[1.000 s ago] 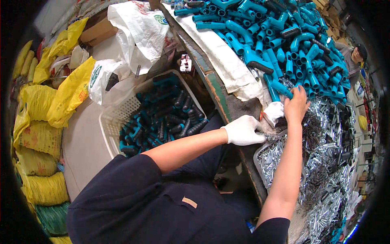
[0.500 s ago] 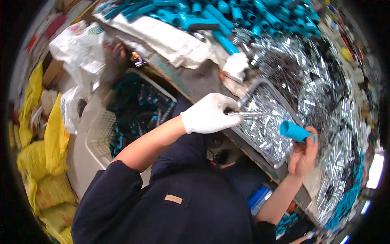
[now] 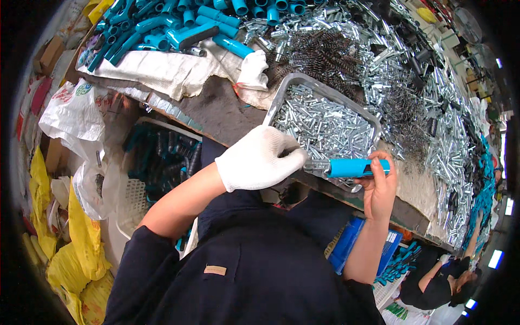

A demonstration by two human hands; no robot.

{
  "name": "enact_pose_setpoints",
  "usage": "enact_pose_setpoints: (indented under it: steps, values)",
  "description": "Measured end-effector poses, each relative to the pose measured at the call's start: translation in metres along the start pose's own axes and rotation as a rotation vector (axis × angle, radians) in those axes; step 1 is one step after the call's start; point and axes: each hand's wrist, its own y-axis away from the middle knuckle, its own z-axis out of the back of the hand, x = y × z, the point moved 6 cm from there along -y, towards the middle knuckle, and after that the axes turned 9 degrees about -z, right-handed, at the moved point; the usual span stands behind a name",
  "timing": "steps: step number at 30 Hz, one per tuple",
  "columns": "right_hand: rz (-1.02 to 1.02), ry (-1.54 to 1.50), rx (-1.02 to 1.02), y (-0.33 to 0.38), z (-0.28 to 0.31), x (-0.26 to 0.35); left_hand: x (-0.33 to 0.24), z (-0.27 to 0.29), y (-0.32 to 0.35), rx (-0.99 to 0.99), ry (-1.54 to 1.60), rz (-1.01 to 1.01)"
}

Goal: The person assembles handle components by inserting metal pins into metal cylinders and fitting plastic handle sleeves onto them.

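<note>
My left hand (image 3: 260, 158), in a white knit glove, is closed around a silvery metal mechanism (image 3: 316, 166). That part's right end meets the mouth of a turquoise tube (image 3: 346, 168), and how far it goes in I cannot make out. Bare fingers of my right hand (image 3: 379, 187) grip the tube's other end, thumb and fingertips wrapped on it. Both hands are just over the near edge of a grey tray (image 3: 277, 101) that holds a heap of small metal pins (image 3: 319, 122).
Turquoise tubes (image 3: 162, 24) pile up at the far left on white sacking (image 3: 157, 73). Dark springs (image 3: 325, 57) and loose metal parts lie behind the tray. A white basket (image 3: 130, 203) of dark and turquoise pieces stands lower left. Another person (image 3: 441, 281) is at lower right.
My hands have come together: the tube swung leftward and level, and the metal mechanism now meets its open end. The view has shifted, showing more of the bench and another person at right.
</note>
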Motion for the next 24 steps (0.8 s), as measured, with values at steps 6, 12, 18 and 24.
enact_pose_setpoints:
  steps: [6,12,18,24]
  values:
    - [-0.077,-0.047,0.096,0.015,-0.039,-0.014,0.007,-0.022,-0.004,0.032,0.123,0.119]
    - [-0.177,-0.144,0.242,0.005,-0.032,-0.020,0.000,-0.023,-0.006,0.039,-0.015,-0.016]
    - [-0.243,-0.036,0.268,0.012,-0.058,-0.019,0.003,-0.028,-0.013,-0.064,-0.106,-0.175]
    - [-0.185,0.159,0.312,0.002,-0.074,-0.016,0.004,-0.030,0.000,0.189,0.566,0.321]
